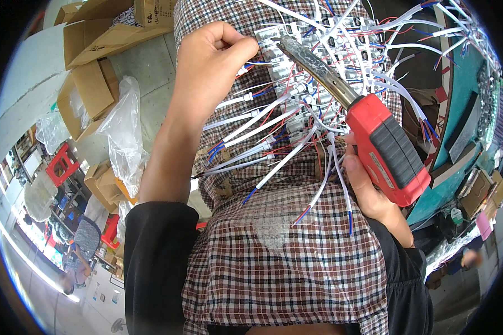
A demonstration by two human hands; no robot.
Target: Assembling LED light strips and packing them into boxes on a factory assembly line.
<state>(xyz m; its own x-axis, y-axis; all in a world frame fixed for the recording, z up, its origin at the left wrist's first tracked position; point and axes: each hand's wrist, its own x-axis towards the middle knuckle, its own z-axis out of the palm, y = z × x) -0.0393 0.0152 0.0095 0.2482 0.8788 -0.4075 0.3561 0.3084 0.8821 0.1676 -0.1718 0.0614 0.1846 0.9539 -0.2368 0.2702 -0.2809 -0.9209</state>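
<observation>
My right hand [369, 192] holds a red and black soldering gun [387, 148] from beneath, partly hidden by its body. The gun's metal barrel points up and left, and its dark tip rests over or just above small silvery parts [276, 53] packed in rows on my lap. White-sleeved wires [257, 120] with red and blue ends fan out from these parts on both sides. At the upper left of the rows, my left hand [221, 53] is closed in a pinch beside the tip. What its fingertips grip is too small to make out.
A checked apron [285, 268] covers my lap under the parts. Cardboard boxes [89, 97] and a clear plastic bag [123, 128] stand on the left. More wires hang over a green surface [458, 123] at right. Other people [82, 265] appear at the far edges, near red stools [62, 164].
</observation>
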